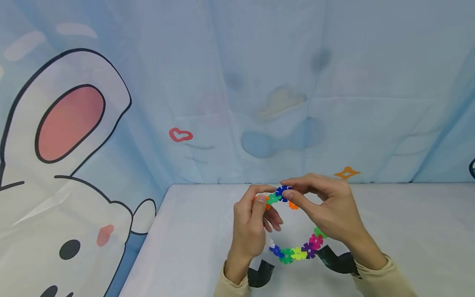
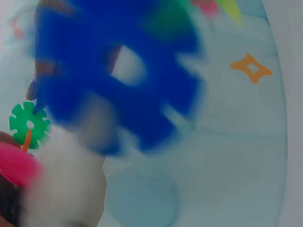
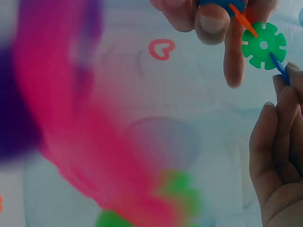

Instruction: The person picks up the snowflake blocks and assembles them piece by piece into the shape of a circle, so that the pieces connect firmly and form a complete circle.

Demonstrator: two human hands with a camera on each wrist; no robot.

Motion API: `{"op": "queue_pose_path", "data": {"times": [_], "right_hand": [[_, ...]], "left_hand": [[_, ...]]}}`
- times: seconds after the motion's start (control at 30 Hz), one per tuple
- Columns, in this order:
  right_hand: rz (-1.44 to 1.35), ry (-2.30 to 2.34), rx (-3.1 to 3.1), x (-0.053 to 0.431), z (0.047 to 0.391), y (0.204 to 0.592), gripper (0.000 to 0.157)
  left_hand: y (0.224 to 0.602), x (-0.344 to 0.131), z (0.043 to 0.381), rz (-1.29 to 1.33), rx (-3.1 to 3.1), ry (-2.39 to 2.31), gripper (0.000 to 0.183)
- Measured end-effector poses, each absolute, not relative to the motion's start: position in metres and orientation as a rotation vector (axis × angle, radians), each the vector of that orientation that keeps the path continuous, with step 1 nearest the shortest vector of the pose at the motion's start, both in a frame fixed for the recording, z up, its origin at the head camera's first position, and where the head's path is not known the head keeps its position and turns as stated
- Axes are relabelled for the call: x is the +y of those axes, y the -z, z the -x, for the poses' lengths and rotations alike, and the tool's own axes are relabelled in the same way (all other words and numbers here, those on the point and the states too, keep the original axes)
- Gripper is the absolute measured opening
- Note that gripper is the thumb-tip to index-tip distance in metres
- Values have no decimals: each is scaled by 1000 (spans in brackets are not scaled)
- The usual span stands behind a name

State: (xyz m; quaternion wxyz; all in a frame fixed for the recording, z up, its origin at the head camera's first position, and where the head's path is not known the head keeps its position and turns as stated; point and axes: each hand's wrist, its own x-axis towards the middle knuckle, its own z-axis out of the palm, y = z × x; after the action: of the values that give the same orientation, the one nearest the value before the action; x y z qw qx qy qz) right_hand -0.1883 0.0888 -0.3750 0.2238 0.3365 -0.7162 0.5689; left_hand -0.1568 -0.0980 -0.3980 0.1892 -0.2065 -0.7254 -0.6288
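Notched plastic snowflake discs are joined into a curved chain held above the table. My left hand pinches an orange disc between thumb and forefinger. Joined to that is a green disc, seen face-on in the right wrist view. My right hand pinches a blue disc on the green disc's other side. Another orange disc shows under the right fingers. Lower down hang a green disc, yellow disc, purple disc and pink disc. A large blurred blue disc blocks much of the left wrist view.
The white tabletop lies below the hands. Behind it hangs a light blue curtain with a printed cartoon animal at the left. A black strap sits by the left wrist, and another black strap by the right.
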Motion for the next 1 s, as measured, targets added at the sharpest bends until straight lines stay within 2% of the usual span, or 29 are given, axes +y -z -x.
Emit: {"op": "queue_pose_path", "data": {"times": [0.1,0.23,0.4,0.53,0.63,0.8,1.0], "right_hand": [[-887,-1540,-2040,87,191,377,30],[-856,-1448,-2194,96,201,382,28],[-711,-1318,-2415,119,231,405,27],[-635,-1196,-2738,132,259,442,41],[-680,-1117,-2968,133,273,470,49],[-685,-1028,-3053,121,281,499,40],[-547,-982,-3105,108,278,506,30]], "left_hand": [[399,-100,159,516,-2078,1854,39],[402,-105,165,454,-2030,1922,38],[406,-111,172,324,-1958,2021,33],[407,-116,172,300,-1918,2083,36],[406,-117,172,323,-1908,2098,38],[405,-117,172,321,-1893,2100,41],[406,-116,171,291,-1855,2217,38]]}}
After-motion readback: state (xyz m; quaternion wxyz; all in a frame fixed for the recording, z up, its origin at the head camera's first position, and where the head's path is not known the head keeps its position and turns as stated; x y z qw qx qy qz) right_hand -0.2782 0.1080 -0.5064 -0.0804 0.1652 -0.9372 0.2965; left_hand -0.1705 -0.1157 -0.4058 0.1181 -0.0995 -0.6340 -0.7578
